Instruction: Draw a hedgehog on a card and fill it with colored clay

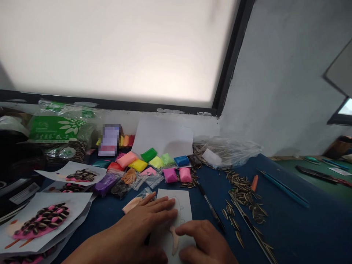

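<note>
A small white sheet of paper (pixel 186 202) with a faint pencil outline lies on the blue table in front of me. My left hand (pixel 137 223) rests flat across its left side, fingers stretched out and holding nothing. Along the outline runs a strip of pale peach modelling clay (pixel 175 242). The extended index fingertip of my right hand (pixel 207 240) touches or nearly touches its upper end, thumb apart below. Beyond my left fingers sits an opened packet of peach clay (pixel 133 204), partly covered by the hand.
Coloured clay packets (pixel 139 165) spread behind the paper. Right of it are a black pen (pixel 210 206), loose sunflower seeds (pixel 239 187), a long metallic tool (pixel 251 227) and blue tweezers (pixel 286 189). Seed-decorated sheets (pixel 74 205) pile up at left, near a green seed bag (pixel 55 128).
</note>
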{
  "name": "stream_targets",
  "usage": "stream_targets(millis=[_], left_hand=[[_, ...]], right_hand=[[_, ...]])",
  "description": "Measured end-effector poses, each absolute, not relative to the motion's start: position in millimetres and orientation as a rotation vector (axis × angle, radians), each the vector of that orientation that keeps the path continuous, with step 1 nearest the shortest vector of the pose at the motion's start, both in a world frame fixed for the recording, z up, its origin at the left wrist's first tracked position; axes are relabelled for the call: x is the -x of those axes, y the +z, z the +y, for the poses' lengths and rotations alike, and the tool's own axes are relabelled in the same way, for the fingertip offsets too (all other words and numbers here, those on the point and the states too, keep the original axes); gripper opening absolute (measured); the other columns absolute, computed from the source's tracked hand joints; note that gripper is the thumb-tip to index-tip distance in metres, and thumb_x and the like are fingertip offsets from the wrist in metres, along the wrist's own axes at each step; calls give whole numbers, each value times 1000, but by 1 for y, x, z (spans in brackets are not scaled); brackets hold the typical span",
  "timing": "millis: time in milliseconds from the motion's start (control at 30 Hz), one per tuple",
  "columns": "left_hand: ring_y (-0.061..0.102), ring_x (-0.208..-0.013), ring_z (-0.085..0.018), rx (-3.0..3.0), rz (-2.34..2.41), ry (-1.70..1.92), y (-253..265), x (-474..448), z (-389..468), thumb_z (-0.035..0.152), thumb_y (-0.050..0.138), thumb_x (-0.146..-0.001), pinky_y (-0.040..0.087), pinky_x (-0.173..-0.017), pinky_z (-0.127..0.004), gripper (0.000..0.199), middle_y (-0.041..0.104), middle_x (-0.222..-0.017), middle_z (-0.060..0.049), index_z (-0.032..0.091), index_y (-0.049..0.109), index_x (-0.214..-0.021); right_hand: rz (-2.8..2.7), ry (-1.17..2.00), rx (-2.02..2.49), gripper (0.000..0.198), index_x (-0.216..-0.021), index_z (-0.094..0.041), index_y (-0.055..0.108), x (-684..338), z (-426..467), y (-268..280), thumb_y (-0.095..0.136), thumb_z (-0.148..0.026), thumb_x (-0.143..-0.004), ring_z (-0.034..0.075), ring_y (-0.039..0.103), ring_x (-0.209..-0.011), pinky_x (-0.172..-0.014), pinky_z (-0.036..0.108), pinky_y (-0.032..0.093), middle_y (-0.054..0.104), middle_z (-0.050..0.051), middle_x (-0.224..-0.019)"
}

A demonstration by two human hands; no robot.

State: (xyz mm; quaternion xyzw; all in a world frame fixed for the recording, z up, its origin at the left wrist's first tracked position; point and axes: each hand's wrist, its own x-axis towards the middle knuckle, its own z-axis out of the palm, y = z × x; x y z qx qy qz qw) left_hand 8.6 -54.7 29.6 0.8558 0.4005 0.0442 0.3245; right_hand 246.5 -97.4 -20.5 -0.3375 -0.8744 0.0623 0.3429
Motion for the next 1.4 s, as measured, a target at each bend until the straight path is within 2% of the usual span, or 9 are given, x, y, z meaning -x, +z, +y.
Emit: stream_targets(millis=[267, 400, 467, 533, 667, 833, 967, 1167, 1400], left_hand=[[30, -148, -34, -2268, 920, 205, 28, -8, -58, 9, 62, -66, 13, -121, -61, 91, 39, -159, 2, 39, 41, -150], [24, -150, -35, -2354, 944, 333, 7, -4, -55, 7, 56, -66, 21, -121, -60, 90, 29, -164, 2, 36, 41, -149], [35, -146, -33, -2416, 1039, 523, -1, -4, -52, 10, 50, -79, 34, -117, -55, 71, 38, -160, -4, 32, 46, -146], [55, -126, -32, -2493, 1174, 626, -2, -7, -49, 16, 45, -89, 48, -104, -50, 44, 61, -136, -10, 25, 60, -130], [62, -94, -28, -2571, 1340, 541, 6, -16, -49, 22, 51, -90, 50, -87, -46, 22, 67, -100, -8, 21, 70, -99], [60, -114, -30, -2578, 1287, 485, 2, -21, -53, 17, 54, -89, 34, -111, -55, 24, 66, -114, -6, 23, 69, -107], [47, -137, -31, -2612, 1273, 492, -14, -17, -52, 17, 49, -95, 20, -121, -56, 40, 62, -138, -5, 28, 60, -132], [46, -140, -27, -2685, 1105, 524, -27, -4, -42, 23, 51, -100, 22, -122, -55, 47, 53, -151, -1, 34, 48, -145], [44, -142, -30, -2654, 1073, 816, -47, 7, -36, 22, 55, -96, 33, -117, -55, 52, 47, -155, -4, 35, 45, -146]], right_hand=[[-2270, -41, 841, 20, -81, -20, 61, -250, -82, -5, 47, -5, -79, 21, 66, -83, -73, 32, 53, 71, 9, -97], [-2353, -105, 902, 30, -93, -17, 69, -253, -79, 1, 48, -4, -77, 23, 68, -86, -75, 34, 54, 74, 11, -99], [-2407, -136, 898, 34, -102, -14, 70, -255, -78, 2, 48, -5, -78, 26, 69, -93, -80, 37, 55, 74, 13, -107], [-2448, -165, 889, 33, -103, -13, 70, -255, -77, 0, 49, -6, -80, 26, 70, -93, -80, 38, 55, 75, 14, -107], [-2386, -392, 833, 29, -108, -10, 68, -248, -75, -13, 47, -7, -89, 25, 71, -80, -67, 35, 54, 77, 13, -95], [-2185, -512, 751, 34, -101, -12, 68, -238, -73, -24, 35, -11, -103, 19, 67, -61, -55, 31, 46, 75, 7, -77], [-2267, -295, 829, 31, -104, -12, 70, -247, -72, -13, 41, -11, -94, 23, 69, -68, -60, 34, 51, 77, 11, -86], [-2580, 103, 1282, 51, -134, -9, 62, -261, -63, 16, 48, -9, -85, 34, 62, -118, -96, 47, 51, 64, 21, -133], [-2621, 295, 1362, 51, -135, -10, 60, -233, -37, 20, 49, -9, -85, 30, 56, -124, -107, 42, 44, 61, 15, -137]])
